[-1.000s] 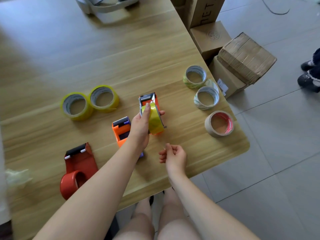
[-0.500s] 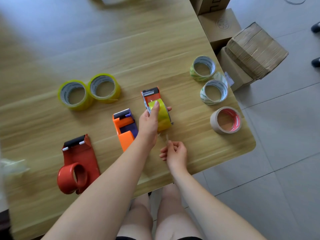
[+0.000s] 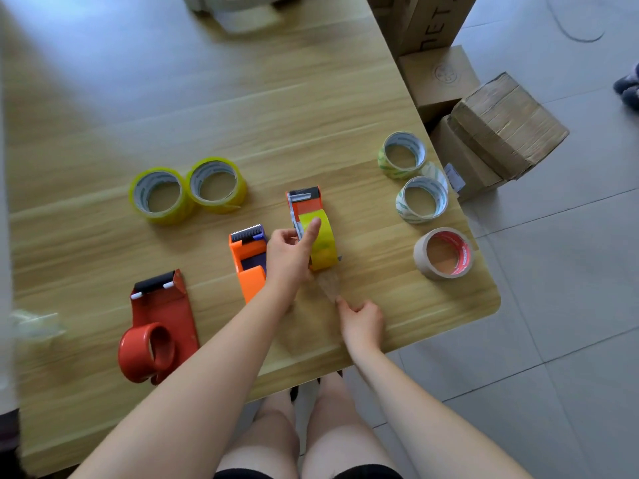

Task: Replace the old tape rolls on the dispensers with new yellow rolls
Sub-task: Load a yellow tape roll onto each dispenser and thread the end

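The fingers (image 3: 340, 302) of the right hand (image 3: 363, 323) are pinched shut on the free tape end (image 3: 328, 283), which is drawn toward the near edge of the desk (image 3: 276, 98). The left hand (image 3: 288, 257) grips the loaded dispenser (image 3: 306, 201) from its left side, with the forefinger lying along the yellow roll (image 3: 323, 243) mounted in it.

This looks to me like the threading step: the roll is seated, but the tape is not yet at the cutter. The next move would call for leading that end round to the far blade, kept flat so it doesn't stick to itself.

There are three dispensers. Besides the loaded one, an orange dispenser (image 3: 249, 261) sits just left of it and a red dispenser (image 3: 159, 323) farther left, neither showing a roll.

There are three yellow rolls: the mounted one and two spare yellow rolls (image 3: 160, 195), which touch each other.

Three old rolls sit by the right edge: two green-patterned rolls (image 3: 401, 155) and one brown roll (image 3: 444, 252).
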`<action>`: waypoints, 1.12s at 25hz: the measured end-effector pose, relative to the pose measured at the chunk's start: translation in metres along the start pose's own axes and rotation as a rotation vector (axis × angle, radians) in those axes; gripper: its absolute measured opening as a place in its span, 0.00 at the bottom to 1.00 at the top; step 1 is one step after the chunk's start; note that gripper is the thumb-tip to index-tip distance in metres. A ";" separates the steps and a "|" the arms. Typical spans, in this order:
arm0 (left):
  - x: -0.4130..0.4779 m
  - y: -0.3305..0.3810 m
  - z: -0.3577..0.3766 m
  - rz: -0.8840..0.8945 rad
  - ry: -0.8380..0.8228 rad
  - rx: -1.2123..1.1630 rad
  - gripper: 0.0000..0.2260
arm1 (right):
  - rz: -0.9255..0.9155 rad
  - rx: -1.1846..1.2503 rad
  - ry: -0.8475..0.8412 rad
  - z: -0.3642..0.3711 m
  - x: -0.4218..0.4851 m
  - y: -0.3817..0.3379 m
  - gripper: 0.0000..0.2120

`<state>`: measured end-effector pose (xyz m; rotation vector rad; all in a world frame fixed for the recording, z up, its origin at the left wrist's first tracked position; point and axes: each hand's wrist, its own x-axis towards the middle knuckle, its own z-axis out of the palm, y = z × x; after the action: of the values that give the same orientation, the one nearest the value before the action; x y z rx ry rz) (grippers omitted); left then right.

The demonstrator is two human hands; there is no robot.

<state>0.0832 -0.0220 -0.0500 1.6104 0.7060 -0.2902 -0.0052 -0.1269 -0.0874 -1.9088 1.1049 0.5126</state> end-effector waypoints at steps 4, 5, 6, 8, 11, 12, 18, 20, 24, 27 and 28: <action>-0.002 0.007 -0.034 -0.014 0.091 -0.122 0.12 | 0.016 0.074 0.013 -0.011 -0.013 -0.006 0.11; -0.005 0.010 -0.047 0.016 0.132 -0.145 0.10 | -0.035 0.070 0.024 -0.011 -0.019 -0.013 0.12; -0.009 0.012 -0.062 0.048 0.171 -0.157 0.10 | -0.108 0.044 0.027 -0.009 -0.025 -0.022 0.12; -0.012 0.011 -0.088 0.073 0.242 -0.145 0.09 | -0.308 -0.035 0.018 -0.001 -0.036 -0.043 0.15; -0.010 -0.004 -0.121 -0.036 0.307 -0.063 0.06 | -0.616 -0.154 -0.041 0.016 -0.054 -0.072 0.17; -0.010 -0.011 -0.125 -0.098 0.281 -0.026 0.04 | -0.673 -0.186 -0.069 0.021 -0.058 -0.079 0.16; -0.030 -0.046 -0.110 -0.286 -0.077 0.012 0.07 | -0.569 -0.293 -0.313 0.053 -0.051 -0.077 0.14; -0.031 -0.051 -0.106 -0.291 -0.069 -0.015 0.07 | -0.500 -0.278 -0.367 0.054 -0.048 -0.077 0.16; -0.032 -0.051 -0.107 -0.280 -0.053 -0.047 0.10 | -0.525 -0.291 -0.438 0.053 -0.048 -0.072 0.17; -0.034 -0.049 -0.121 -0.314 -0.024 -0.104 0.11 | -0.446 -0.263 -0.647 0.058 -0.054 -0.079 0.13; -0.035 -0.049 -0.127 -0.323 -0.010 -0.115 0.11 | -0.432 -0.312 -0.693 0.061 -0.057 -0.084 0.11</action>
<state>0.0004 0.0919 -0.0474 1.3821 0.9588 -0.4829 0.0403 -0.0272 -0.0428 -1.9173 0.1648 1.0326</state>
